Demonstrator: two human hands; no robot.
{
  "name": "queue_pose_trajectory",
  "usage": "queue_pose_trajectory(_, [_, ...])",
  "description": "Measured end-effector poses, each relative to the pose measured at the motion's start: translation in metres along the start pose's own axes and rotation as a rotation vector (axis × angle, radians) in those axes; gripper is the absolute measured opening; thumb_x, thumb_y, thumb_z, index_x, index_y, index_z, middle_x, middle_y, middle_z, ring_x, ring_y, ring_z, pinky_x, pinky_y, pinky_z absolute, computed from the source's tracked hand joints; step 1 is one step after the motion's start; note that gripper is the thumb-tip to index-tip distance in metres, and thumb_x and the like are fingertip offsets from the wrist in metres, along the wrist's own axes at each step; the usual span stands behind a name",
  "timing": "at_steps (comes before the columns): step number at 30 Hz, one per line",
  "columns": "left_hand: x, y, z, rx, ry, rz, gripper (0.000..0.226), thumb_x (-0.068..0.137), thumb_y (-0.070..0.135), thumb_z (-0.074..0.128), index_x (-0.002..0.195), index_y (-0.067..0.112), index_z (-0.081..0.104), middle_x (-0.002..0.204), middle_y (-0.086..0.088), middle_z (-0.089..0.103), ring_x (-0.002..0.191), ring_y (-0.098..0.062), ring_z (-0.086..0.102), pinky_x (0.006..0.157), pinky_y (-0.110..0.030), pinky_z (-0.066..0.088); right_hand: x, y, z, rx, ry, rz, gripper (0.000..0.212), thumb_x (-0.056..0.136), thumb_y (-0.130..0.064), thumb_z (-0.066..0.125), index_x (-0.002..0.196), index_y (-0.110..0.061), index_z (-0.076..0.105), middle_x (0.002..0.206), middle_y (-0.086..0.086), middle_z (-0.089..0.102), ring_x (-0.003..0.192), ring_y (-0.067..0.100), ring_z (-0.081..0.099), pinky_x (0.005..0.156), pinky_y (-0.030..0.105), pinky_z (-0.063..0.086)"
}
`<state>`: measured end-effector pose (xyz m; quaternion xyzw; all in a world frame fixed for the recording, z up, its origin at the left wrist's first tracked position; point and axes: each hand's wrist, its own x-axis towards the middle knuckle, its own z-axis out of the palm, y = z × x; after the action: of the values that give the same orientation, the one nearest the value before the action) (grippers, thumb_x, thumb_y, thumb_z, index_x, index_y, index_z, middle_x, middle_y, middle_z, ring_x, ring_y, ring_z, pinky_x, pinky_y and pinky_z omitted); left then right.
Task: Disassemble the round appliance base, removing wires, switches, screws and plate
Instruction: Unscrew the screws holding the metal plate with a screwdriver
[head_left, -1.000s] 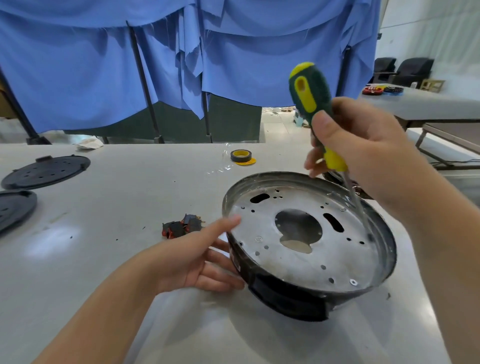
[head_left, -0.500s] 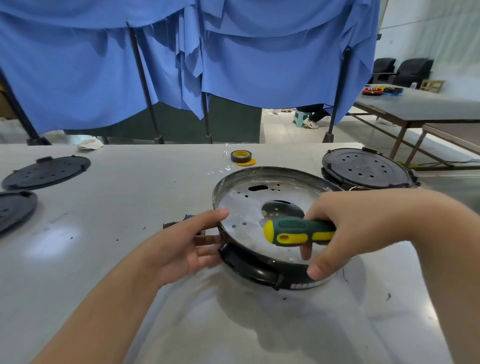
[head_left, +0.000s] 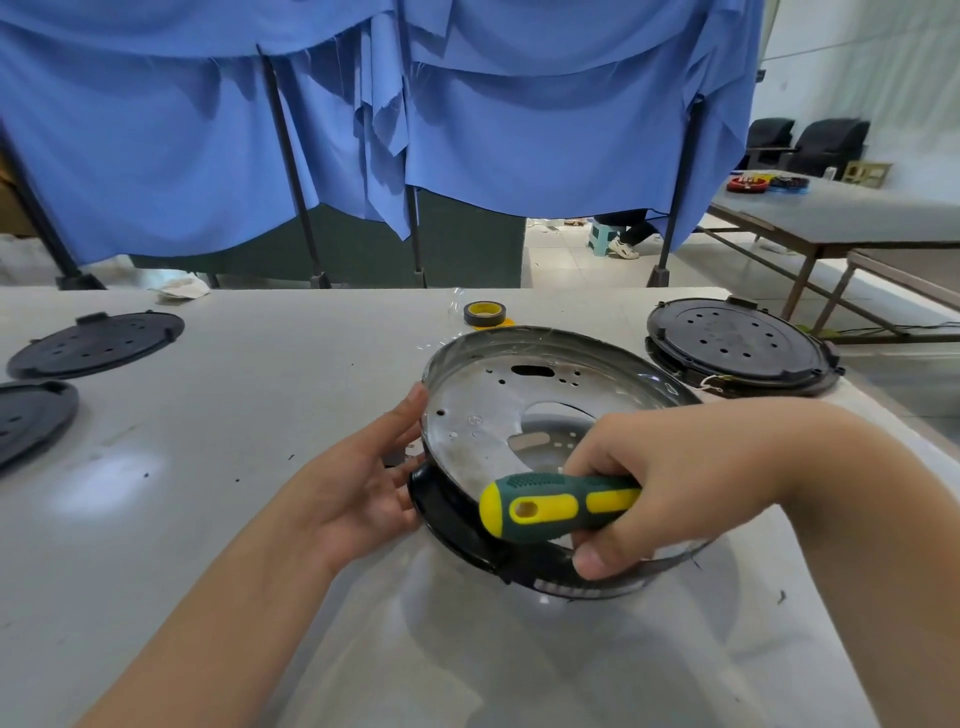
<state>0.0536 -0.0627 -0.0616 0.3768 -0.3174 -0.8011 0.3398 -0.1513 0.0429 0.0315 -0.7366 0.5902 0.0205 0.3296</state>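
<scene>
Silvery metal plate (head_left: 483, 421) sits tilted in the round appliance base (head_left: 457, 525), held between two hands at the near middle of the grey table (head_left: 218, 519).

Left hand (head_left: 358, 483) lies against the base's left side, its grip loose, with straight fingers touching the rim and black wall and nothing clasped. Right hand (head_left: 660, 478) reaches across the near rim, its grip tightly curled round a green and yellow screwdriver (head_left: 556, 506) whose handle lies sideways, butt end pointing left; the shaft is hidden behind the hand. Just beyond the base lies a roll of yellow tape (head_left: 484, 314). One black perforated cover (head_left: 737, 340) rests to the right behind it, and two more black covers (head_left: 96, 343) lie at the far left. Blue cloth (head_left: 467, 119) hangs behind the table.
</scene>
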Motion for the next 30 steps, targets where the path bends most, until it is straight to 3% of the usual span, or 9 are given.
queue_pose_trajectory(4, [0.001,-0.004,0.003,-0.051,0.004,-0.021,0.082,0.051,0.032,0.087,0.124,0.005,0.061,0.108,-0.014,0.068,0.120,-0.033,0.058,0.104,-0.051,0.042,-0.002,0.000,-0.002,0.011,-0.021,-0.005,0.014,0.079,-0.037,0.072,0.070,-0.032,0.063,0.059,-0.017,0.059,0.052,-0.005,0.052,0.048,0.005,0.037])
queue_pose_trajectory(8, [-0.001,-0.006,0.008,-0.165,-0.024,-0.038,0.062,0.063,0.022,0.081,0.120,0.004,0.062,0.116,-0.016,0.068,0.111,-0.034,0.063,0.087,-0.055,0.052,-0.001,-0.003,0.001,-0.013,-0.031,0.006,0.014,0.076,-0.041,0.073,0.071,-0.031,0.065,0.057,-0.016,0.058,0.050,-0.003,0.049,0.048,0.010,0.036])
queue_pose_trajectory(12, [-0.001,-0.007,0.010,-0.225,-0.079,-0.032,0.066,0.068,0.021,0.076,0.129,0.005,0.055,0.131,-0.015,0.060,0.118,-0.032,0.059,0.093,-0.051,0.050,0.004,-0.006,0.005,-0.037,-0.035,0.029,0.024,0.067,-0.048,0.079,0.075,-0.029,0.068,0.059,-0.014,0.055,0.056,0.006,0.049,0.060,0.027,0.039])
queue_pose_trajectory(16, [-0.001,-0.008,0.009,-0.242,-0.143,-0.052,0.064,0.073,0.022,0.074,0.131,0.005,0.053,0.136,-0.014,0.055,0.123,-0.032,0.055,0.100,-0.048,0.046,0.004,-0.008,0.006,-0.059,-0.028,0.040,0.024,0.064,-0.050,0.080,0.073,-0.032,0.067,0.058,-0.014,0.054,0.054,0.005,0.048,0.061,0.028,0.038])
queue_pose_trajectory(23, [-0.003,-0.010,0.009,-0.262,-0.238,-0.048,0.098,0.046,0.025,0.094,0.134,0.007,0.052,0.134,-0.018,0.056,0.121,-0.036,0.056,0.092,-0.058,0.046,-0.005,-0.004,-0.001,-0.026,-0.025,0.021,0.022,0.067,-0.046,0.079,0.075,-0.028,0.068,0.060,-0.010,0.054,0.053,0.006,0.046,0.059,0.028,0.038])
queue_pose_trajectory(30, [0.000,-0.012,0.009,-0.248,-0.210,-0.082,0.071,0.074,0.035,0.074,0.135,0.006,0.050,0.135,-0.016,0.056,0.121,-0.033,0.057,0.092,-0.055,0.047,-0.011,0.001,-0.006,-0.010,-0.005,0.015,0.017,0.069,-0.043,0.077,0.072,-0.029,0.068,0.059,-0.011,0.054,0.053,0.005,0.048,0.058,0.027,0.039])
